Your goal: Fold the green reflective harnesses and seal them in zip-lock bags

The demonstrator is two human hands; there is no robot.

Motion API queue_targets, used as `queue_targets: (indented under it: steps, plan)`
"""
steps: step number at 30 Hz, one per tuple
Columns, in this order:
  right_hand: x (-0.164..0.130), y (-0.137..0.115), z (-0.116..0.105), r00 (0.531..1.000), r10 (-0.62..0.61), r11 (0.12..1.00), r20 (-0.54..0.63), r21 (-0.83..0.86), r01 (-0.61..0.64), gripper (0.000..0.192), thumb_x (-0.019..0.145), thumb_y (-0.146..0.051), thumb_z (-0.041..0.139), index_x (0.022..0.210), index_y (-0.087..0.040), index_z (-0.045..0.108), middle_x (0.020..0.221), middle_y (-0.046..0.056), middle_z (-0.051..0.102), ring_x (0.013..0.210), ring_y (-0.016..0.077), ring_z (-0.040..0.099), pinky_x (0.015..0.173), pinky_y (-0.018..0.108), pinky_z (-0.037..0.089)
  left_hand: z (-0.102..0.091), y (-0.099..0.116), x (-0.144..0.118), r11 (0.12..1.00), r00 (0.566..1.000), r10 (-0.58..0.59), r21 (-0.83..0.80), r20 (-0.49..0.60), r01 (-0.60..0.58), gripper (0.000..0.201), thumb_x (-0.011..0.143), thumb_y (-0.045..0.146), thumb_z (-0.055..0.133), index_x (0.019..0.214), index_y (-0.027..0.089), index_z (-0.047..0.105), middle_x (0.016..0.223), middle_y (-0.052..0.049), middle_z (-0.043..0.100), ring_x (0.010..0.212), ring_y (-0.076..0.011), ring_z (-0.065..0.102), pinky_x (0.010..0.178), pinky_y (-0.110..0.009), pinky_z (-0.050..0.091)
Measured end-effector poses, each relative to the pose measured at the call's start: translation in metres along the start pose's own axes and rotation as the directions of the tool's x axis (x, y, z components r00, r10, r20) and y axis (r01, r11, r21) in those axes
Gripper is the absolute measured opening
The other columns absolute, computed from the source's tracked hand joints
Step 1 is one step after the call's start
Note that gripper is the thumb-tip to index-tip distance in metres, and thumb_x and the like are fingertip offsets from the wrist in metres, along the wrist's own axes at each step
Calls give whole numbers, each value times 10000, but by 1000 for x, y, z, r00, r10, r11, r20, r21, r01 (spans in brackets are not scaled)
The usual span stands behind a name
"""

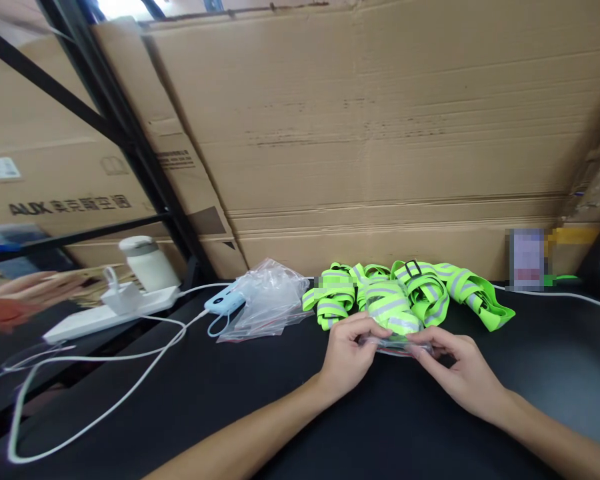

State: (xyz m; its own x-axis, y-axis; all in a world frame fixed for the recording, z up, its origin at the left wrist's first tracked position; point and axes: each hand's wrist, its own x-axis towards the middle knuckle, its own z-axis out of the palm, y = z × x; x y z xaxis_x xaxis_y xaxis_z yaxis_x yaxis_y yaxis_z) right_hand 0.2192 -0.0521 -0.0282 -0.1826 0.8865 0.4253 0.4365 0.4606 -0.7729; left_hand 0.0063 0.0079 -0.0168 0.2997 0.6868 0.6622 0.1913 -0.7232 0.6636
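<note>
Both hands pinched on a clear zip bag [397, 345] at tabletop [230, 400] level, mid-frame: left hand [349, 355] on its left end, right hand [457, 370] on its right. Rolled neon reflective band [393, 313] just behind, possibly part inside the bag; hard to tell. Likely light, thin, slippery film; band soft and springy. Best gripped at the bag's edges near the seal, not mid-film. More bands [430, 290] piled behind, spare bags [267, 293] left.
</note>
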Motion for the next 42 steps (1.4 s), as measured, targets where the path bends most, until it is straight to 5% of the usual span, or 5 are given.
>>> queue_targets:
  steps: [5, 15, 24, 30, 42]
  plan:
    - [3, 2, -5, 994, -99, 992, -37, -81, 95, 470, 773, -350, 820, 1216, -263, 686, 932, 19, 746, 626, 172, 629, 642, 318, 573, -5, 9, 1, 996, 997, 46, 78, 57, -51, 190, 878, 154, 569, 973, 161, 734, 809, -42, 650, 688, -139, 587, 614, -245, 467]
    - [11, -4, -19, 945, -95, 978, -314, 149, 148, 120, 823, -295, 793, 941, -280, 806, 1071, 74, 696, 1001, 251, 659, 845, 366, 569, -13, 16, -4, 912, 922, 385, 133, 42, -387, 566, 861, 215, 674, 1386, 190, 463, 1107, -98, 605, 964, -217, 586, 860, -356, 520]
    - [21, -2, -23, 887, 408, 671, -216, 730, -132, 334, 775, -477, 837, 995, -231, 782, 1026, 74, 758, 780, 181, 679, 638, 273, 576, -14, 13, 2, 993, 991, 61, 90, 120, -72, 656, 796, 440, 760, 1341, 186, 499, 1172, -122, 607, 1048, -264, 590, 918, -413, 508]
    - [17, 12, -19, 872, 484, 524, 75, 773, -357, 392, 846, -464, 783, 1142, -210, 737, 1104, 93, 754, 975, 232, 698, 806, 311, 578, -6, 15, 0, 916, 847, -271, -148, 457, 373, 390, 815, 511, 728, 875, 146, 605, 669, 12, 575, 550, -92, 470, 496, -198, 391]
    - [28, 24, -23, 840, 356, 684, 409, 498, -533, 392, 870, -517, 728, 999, -151, 676, 799, 40, 680, 635, 149, 654, 450, 214, 564, -1, -9, 11, 651, 711, -568, -303, 414, 696, 517, 818, 645, 675, 742, 139, 598, 607, 6, 594, 440, -87, 535, 317, -152, 378]
